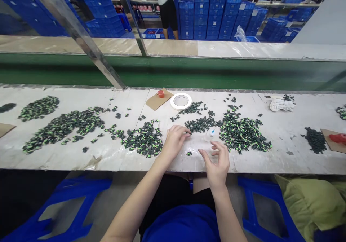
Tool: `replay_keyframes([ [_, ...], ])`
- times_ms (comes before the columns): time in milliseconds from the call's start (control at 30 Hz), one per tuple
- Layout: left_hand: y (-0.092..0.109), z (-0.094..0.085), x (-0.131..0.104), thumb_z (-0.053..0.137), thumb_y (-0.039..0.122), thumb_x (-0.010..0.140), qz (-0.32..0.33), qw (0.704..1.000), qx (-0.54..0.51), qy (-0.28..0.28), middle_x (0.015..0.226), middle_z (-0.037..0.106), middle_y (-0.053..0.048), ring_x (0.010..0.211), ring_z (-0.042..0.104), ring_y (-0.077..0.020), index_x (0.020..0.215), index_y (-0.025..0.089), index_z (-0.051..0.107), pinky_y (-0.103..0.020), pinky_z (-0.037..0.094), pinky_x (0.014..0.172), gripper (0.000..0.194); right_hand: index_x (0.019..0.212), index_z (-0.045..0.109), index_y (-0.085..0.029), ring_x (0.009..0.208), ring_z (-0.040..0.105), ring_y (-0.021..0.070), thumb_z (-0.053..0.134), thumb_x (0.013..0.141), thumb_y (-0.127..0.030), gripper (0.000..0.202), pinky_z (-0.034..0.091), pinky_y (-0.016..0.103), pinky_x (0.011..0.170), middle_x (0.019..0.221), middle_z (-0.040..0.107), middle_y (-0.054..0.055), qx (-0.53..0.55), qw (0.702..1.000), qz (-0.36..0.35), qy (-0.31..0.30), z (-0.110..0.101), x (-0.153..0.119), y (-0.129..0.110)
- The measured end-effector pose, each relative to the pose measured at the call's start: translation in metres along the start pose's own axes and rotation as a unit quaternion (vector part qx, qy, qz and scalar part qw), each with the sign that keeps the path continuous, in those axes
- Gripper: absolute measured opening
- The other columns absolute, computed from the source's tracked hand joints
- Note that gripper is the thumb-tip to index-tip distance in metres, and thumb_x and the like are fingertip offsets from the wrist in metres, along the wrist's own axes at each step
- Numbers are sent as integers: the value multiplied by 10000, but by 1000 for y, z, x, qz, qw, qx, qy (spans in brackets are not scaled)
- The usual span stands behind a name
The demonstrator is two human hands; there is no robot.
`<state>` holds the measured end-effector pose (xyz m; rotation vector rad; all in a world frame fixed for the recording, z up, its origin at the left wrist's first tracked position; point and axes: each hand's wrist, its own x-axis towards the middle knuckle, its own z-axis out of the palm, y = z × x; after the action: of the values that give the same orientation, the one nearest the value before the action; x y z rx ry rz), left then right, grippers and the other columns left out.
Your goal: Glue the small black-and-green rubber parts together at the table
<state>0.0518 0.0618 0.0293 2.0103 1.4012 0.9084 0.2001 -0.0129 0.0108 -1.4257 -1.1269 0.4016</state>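
Note:
My left hand is closed in a pinch, with a small dark piece at its fingertips. It hovers beside a heap of small dark pieces. My right hand holds nothing, its thumb and fingers apart, just in front of a small white bottle with a blue tip. Between the two hands, a single black-and-green part lies on the table. One heap of black-and-green parts spreads to the right of the bottle, and another heap lies left of my left hand.
Behind the heaps lie a white tape roll and a cardboard piece bearing a red cap-like container. More parts cover the table's left. A crumpled white wrapper is at right. A metal post slants up behind the table.

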Motion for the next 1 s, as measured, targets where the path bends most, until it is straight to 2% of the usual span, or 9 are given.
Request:
replay_keyframes([
  [67,7,-1,-11,607,169,828,2,993,-118,-3,929,718,-40,975,612,-217,820,228,679,-375,452,897,93,955,661,-202,794,625,192,691,779,-439,297,527,307,621,953,668,91,103,990,79,-62,3,-5,-3],
  [167,18,2,-27,648,213,810,0,970,-244,-14,940,718,-55,967,640,-207,777,213,701,-361,480,909,63,905,683,-198,722,655,188,672,764,-524,355,553,312,596,872,699,70,237,941,199,-136,7,-5,-3],
  [233,24,4,-34,676,229,794,-9,961,-275,-22,953,717,-68,975,646,-214,747,210,720,-367,489,911,67,847,695,-195,657,647,178,704,713,-561,390,553,308,573,799,699,53,276,915,241,-168,8,-4,-3],
  [333,26,4,-38,702,254,781,-23,962,-272,-24,975,712,-73,987,647,-225,726,219,738,-376,493,915,75,770,688,-192,594,618,153,740,662,-573,400,541,286,549,732,685,32,281,901,272,-188,6,-3,-4],
  [433,19,4,-42,696,272,794,-12,975,-223,-7,980,710,-71,973,642,-226,848,227,741,-380,492,903,84,731,661,-182,561,597,132,737,675,-555,384,533,260,531,689,662,21,250,912,266,-185,3,-4,-5],
  [533,6,9,-52,711,261,784,-9,995,-97,25,986,710,-70,975,619,-244,982,237,713,-414,472,895,199,755,635,-182,571,608,135,693,729,-536,360,546,257,530,681,638,14,179,950,226,-124,1,-6,-2],
  [667,-10,20,-66,676,218,811,-17,998,31,51,1030,694,-68,1013,571,-259,958,251,711,-433,453,893,154,791,671,-178,593,637,146,663,768,-485,308,579,289,577,739,671,33,115,967,206,-101,0,-11,5],
  [867,-12,26,-68,599,159,855,8,999,23,44,986,694,-61,987,564,-239,887,240,705,-413,471,881,137,860,746,-189,737,697,213,641,794,-407,251,586,349,684,873,736,85,76,969,167,-164,3,-16,5],
  [1000,-6,22,-67,544,165,879,-22,999,-40,26,886,693,-54,899,610,-216,913,231,690,-375,505,821,164,862,758,-204,802,700,221,631,810,-393,234,583,333,702,884,737,81,75,970,144,-183,3,-16,2],
])
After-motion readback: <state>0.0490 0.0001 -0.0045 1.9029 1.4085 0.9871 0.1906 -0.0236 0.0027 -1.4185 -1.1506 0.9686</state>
